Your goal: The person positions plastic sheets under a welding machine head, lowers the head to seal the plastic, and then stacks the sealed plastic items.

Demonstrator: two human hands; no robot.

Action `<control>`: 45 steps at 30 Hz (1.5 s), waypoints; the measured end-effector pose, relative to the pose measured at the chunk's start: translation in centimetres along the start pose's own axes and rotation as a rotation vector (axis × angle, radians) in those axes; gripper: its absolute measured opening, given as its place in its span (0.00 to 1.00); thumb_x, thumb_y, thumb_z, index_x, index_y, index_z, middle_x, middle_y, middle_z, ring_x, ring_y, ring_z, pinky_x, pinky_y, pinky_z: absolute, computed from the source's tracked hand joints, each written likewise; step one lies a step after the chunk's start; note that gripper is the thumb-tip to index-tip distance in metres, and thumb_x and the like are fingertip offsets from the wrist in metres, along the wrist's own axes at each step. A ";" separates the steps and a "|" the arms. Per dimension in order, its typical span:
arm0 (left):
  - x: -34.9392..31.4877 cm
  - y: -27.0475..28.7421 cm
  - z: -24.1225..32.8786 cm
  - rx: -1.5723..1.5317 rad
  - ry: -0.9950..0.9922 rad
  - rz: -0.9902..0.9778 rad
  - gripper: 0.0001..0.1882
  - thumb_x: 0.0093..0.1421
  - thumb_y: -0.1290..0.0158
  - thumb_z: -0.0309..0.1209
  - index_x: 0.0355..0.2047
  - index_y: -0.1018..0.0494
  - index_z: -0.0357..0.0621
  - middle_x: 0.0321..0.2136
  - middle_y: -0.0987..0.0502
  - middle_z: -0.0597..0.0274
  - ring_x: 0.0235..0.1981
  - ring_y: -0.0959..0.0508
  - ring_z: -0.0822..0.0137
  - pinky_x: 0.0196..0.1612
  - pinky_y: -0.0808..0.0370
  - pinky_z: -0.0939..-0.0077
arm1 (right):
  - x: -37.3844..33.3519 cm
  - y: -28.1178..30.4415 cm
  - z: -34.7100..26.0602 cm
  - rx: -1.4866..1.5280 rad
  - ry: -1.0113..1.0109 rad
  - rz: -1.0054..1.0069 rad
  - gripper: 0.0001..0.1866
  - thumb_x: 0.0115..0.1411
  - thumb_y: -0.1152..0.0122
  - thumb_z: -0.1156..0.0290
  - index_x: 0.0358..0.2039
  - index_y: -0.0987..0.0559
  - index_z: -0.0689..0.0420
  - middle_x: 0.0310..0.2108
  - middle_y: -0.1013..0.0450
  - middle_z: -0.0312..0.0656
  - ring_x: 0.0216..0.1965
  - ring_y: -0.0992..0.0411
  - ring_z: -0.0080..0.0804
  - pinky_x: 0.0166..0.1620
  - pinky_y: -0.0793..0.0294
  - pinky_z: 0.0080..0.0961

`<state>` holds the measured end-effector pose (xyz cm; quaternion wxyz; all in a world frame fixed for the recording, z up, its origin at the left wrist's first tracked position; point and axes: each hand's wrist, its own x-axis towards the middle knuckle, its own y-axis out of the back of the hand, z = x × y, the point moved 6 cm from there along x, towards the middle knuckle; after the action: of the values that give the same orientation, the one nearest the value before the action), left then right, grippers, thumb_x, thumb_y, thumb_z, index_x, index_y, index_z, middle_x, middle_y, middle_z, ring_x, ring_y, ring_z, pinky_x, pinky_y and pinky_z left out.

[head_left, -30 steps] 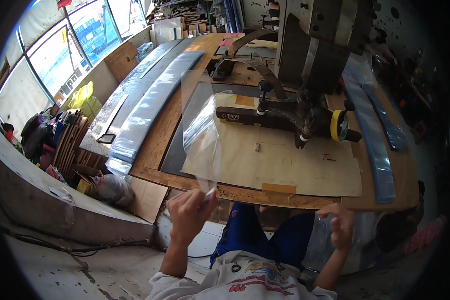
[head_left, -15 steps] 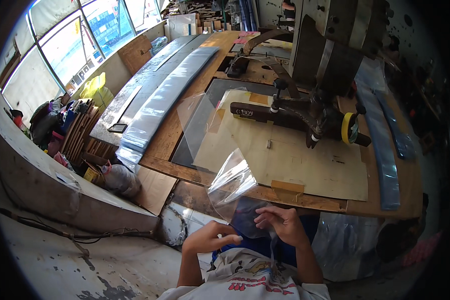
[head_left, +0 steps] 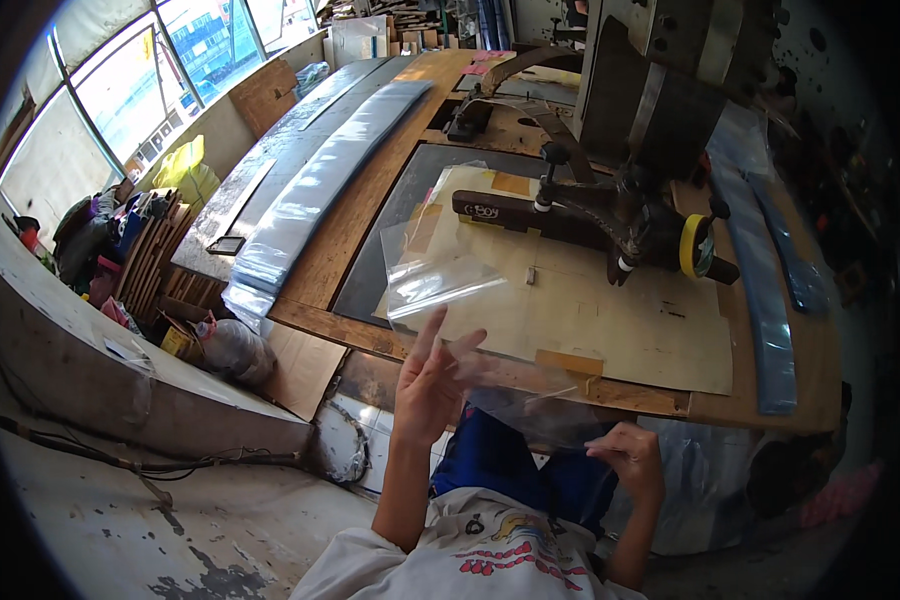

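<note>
A clear plastic sheet (head_left: 445, 284) stretches from above the near left part of a cream board (head_left: 630, 335) down toward my lap. My right hand (head_left: 632, 458) pinches its lower right end, near the table's front edge. On the left, my left hand (head_left: 430, 390) is raised with its fingers spread, at the sheet's left side. Whether those fingers touch the film is hard to make out. Over the board stands a dark press machine (head_left: 635, 205) with a long dark metal bar (head_left: 570, 228) and a yellow tape roll (head_left: 697, 246) hanging at its right.
Long stacks of clear plastic film lie on the wooden table, one stack (head_left: 325, 195) at left and another (head_left: 760, 290) at right. Wood pieces, a yellow bag (head_left: 186, 175) and a filled plastic bag (head_left: 235, 350) crowd the left wall. Brown tape (head_left: 568, 362) marks the board's front edge.
My left hand has moved up and forward, its fingers spreading. My right hand has shifted right and slightly down, pulling the sheet's end; the sheet now lies more spread out toward the right.
</note>
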<state>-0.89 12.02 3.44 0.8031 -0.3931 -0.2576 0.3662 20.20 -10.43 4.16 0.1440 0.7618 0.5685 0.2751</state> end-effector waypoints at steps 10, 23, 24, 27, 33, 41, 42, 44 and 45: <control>4.0 -8.7 7.9 0.363 -0.526 -0.388 0.37 0.75 0.56 0.37 0.77 0.63 0.55 0.53 0.20 0.43 0.39 0.15 0.36 0.40 0.16 0.42 | -0.3 -0.1 3.0 -0.203 -0.132 0.327 0.07 0.57 0.30 0.79 0.37 0.13 0.61 0.33 0.18 0.50 0.32 0.17 0.38 0.33 0.22 0.29; 6.3 -8.5 1.3 0.504 -0.264 -0.312 0.31 0.75 0.53 0.31 0.73 0.50 0.43 0.43 0.17 0.42 0.32 0.13 0.50 0.34 0.14 0.63 | -3.3 -7.2 13.4 -0.207 -0.506 0.015 0.17 0.63 0.32 0.67 0.48 0.19 0.65 0.41 0.20 0.55 0.44 0.20 0.51 0.48 0.24 0.39; 6.3 -7.9 -0.1 0.545 -0.177 -0.260 0.28 0.75 0.53 0.31 0.71 0.46 0.41 0.42 0.17 0.44 0.32 0.13 0.53 0.35 0.14 0.67 | -3.1 -6.6 12.0 -0.168 -0.391 0.052 0.19 0.63 0.31 0.63 0.48 0.19 0.63 0.40 0.19 0.52 0.43 0.20 0.49 0.49 0.23 0.37; 5.5 -7.0 -3.8 0.529 0.008 -0.185 0.22 0.76 0.53 0.32 0.67 0.39 0.39 0.40 0.16 0.48 0.31 0.14 0.64 0.33 0.17 0.75 | -1.6 -3.5 5.2 -0.022 -0.256 0.130 0.24 0.62 0.29 0.57 0.50 0.19 0.62 0.43 0.18 0.49 0.44 0.18 0.46 0.52 0.23 0.34; 5.4 -7.1 -7.5 0.627 0.125 -0.200 0.16 0.77 0.57 0.29 0.61 0.32 0.40 0.36 0.17 0.58 0.20 0.28 0.82 0.23 0.32 0.86 | 2.1 1.3 -0.7 0.216 -0.082 0.387 0.36 0.61 0.26 0.60 0.64 0.30 0.61 0.38 0.17 0.46 0.40 0.19 0.31 0.47 0.21 0.29; 1.1 -8.4 -4.5 1.358 -0.399 -0.103 0.29 0.64 0.40 0.27 0.65 0.34 0.41 0.61 0.31 0.45 0.58 0.26 0.46 0.59 0.26 0.56 | 5.1 2.5 0.1 0.203 -0.315 0.461 0.27 0.67 0.36 0.73 0.65 0.30 0.59 0.25 0.23 0.34 0.21 0.31 0.13 0.28 0.29 0.17; 0.4 -8.3 -4.0 1.357 -0.391 -0.105 0.29 0.64 0.40 0.27 0.65 0.34 0.41 0.61 0.31 0.45 0.58 0.26 0.46 0.59 0.26 0.56 | 5.2 2.5 0.3 0.095 -0.354 0.374 0.24 0.67 0.37 0.72 0.63 0.26 0.60 0.24 0.23 0.35 0.21 0.31 0.14 0.28 0.29 0.20; -1.3 -9.6 -5.0 1.621 -0.444 -0.483 0.27 0.64 0.39 0.30 0.62 0.31 0.41 0.62 0.30 0.49 0.64 0.31 0.44 0.68 0.35 0.50 | 6.0 2.2 -0.1 0.020 -0.325 0.324 0.20 0.67 0.37 0.70 0.59 0.23 0.60 0.23 0.23 0.38 0.20 0.30 0.18 0.28 0.29 0.23; -1.8 -9.0 -5.7 1.675 -0.337 -0.516 0.27 0.64 0.39 0.35 0.63 0.29 0.49 0.67 0.33 0.55 0.69 0.34 0.49 0.72 0.40 0.51 | 6.6 2.0 -0.5 -0.054 -0.288 0.272 0.17 0.67 0.37 0.69 0.55 0.19 0.60 0.22 0.22 0.40 0.18 0.30 0.22 0.28 0.29 0.26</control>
<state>5.53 4.31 7.38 0.8359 0.4518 -0.1004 0.2952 22.79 -4.83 7.34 0.2055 0.8589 0.4264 0.1955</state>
